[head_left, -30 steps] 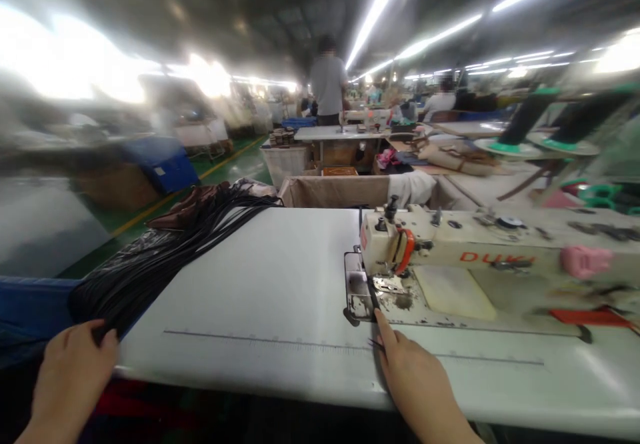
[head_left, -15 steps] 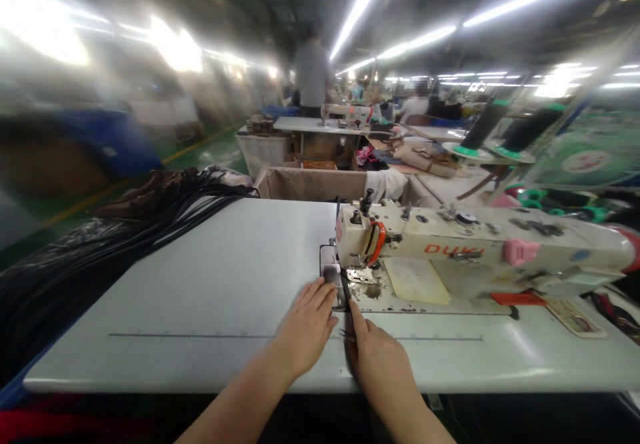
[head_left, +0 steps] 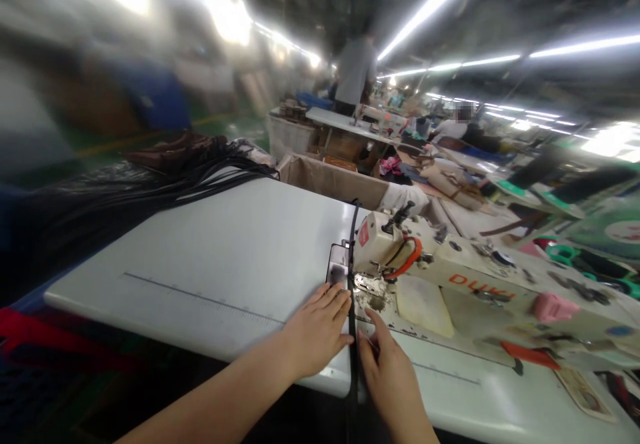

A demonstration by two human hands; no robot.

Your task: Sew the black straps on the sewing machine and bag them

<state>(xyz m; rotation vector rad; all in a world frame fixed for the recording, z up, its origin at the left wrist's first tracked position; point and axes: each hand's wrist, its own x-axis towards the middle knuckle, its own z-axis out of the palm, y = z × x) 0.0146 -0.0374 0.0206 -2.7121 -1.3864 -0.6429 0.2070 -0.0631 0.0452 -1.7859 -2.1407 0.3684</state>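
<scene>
A long narrow black strap (head_left: 353, 357) runs from the table's front edge, past the needle area, to the back of the sewing machine (head_left: 430, 257). My left hand (head_left: 320, 327) lies flat, palm down, left of the strap, its fingertips by the metal plate (head_left: 339, 261) and its thumb at the strap's edge. To the right of the strap is my right hand (head_left: 393, 374), its index finger stretched towards the needle area and its fingers apart. A small dark patch between those fingers is too unclear to name.
Many black straps (head_left: 200, 187) hang over the white table's (head_left: 220, 237) left side. Behind it stands a cloth-lined bin (head_left: 330, 184). A pink clip (head_left: 554, 307) sits on the machine arm. Farther back, a person (head_left: 356, 74) stands by another sewing table.
The view has tilted and shifted, so the table now slants down to the right. My right hand has moved slightly right, away from the strap. My left hand stays beside the strap.
</scene>
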